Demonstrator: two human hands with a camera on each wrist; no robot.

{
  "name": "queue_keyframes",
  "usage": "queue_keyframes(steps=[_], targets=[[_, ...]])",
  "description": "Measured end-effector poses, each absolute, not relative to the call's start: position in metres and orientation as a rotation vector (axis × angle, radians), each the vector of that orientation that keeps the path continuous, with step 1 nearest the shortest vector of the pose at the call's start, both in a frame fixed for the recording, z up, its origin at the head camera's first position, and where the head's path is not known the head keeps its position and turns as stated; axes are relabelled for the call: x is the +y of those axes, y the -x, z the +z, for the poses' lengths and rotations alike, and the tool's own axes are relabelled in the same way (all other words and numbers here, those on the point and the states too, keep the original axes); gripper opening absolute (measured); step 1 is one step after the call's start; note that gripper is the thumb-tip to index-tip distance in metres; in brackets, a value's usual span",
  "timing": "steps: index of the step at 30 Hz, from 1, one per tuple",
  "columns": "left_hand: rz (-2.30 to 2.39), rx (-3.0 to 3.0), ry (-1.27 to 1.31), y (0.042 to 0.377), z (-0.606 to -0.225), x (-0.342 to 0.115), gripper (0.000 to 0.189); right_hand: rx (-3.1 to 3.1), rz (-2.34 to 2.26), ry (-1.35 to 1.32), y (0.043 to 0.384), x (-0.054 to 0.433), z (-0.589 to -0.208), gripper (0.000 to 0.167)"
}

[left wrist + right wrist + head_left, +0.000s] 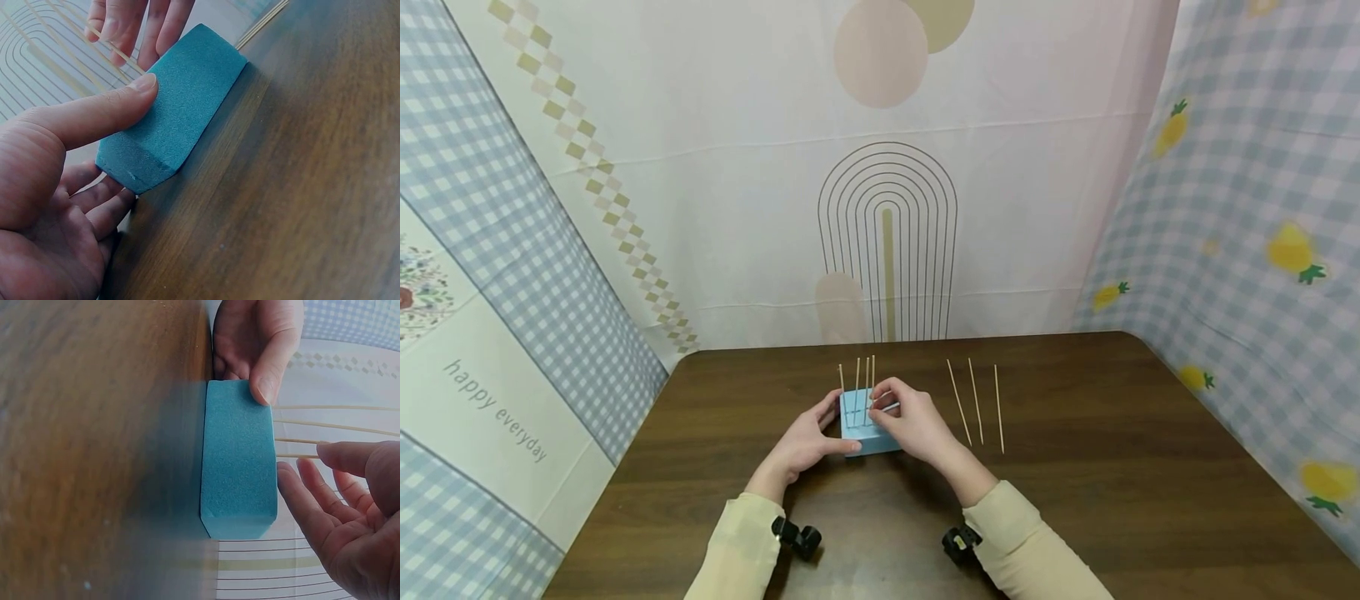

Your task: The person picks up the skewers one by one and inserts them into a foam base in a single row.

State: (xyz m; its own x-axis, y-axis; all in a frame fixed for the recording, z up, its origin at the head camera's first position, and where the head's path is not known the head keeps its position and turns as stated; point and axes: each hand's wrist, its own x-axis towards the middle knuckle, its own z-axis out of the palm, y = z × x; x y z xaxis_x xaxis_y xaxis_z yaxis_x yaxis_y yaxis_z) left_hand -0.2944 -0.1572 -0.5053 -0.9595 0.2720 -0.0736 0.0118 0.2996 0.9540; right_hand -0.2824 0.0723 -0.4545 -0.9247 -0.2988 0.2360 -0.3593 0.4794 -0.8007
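A light blue foam block (880, 443) lies on the table with several thin wooden sticks (857, 387) standing upright from its top. My left hand (805, 442) grips the block's left end, thumb over the near top edge and fingers at the far side. Above the block, my right hand (921, 423) pinches one upright stick (873, 373) low down between thumb and fingers. In the right wrist view, this stick (295, 455) reaches the block's top face; whether its tip is inside is unclear. The left wrist view shows the block's plain near side (194, 94).
Three loose wooden sticks (997, 408) lie apart on the brown table (1075, 500), right of the block. A patterned cloth (760, 208) hangs behind the table, with checked cloths at both sides. Each wrist carries a small black camera (961, 543).
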Motion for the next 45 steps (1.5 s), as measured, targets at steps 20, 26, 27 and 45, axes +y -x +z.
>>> queue_keyframes(steps=[20,26,27,45], targets=[[1.724,2.352,-0.273,0.294,-0.504,-0.157,0.109,-2.67,1.485,-0.626,0.291,0.096,-0.45,0.024],[1.735,2.333,-0.283,0.292,-0.505,-0.155,0.11,-2.698,1.468,-0.574,0.302,0.124,-0.449,0.028],[1.737,2.333,-0.283,0.292,-0.506,-0.155,0.11,-2.707,1.461,-0.559,0.305,0.13,-0.449,0.027],[1.74,2.327,-0.322,0.29,-0.505,-0.156,0.111,-2.702,1.705,-0.028,0.328,0.25,-0.465,0.043]])
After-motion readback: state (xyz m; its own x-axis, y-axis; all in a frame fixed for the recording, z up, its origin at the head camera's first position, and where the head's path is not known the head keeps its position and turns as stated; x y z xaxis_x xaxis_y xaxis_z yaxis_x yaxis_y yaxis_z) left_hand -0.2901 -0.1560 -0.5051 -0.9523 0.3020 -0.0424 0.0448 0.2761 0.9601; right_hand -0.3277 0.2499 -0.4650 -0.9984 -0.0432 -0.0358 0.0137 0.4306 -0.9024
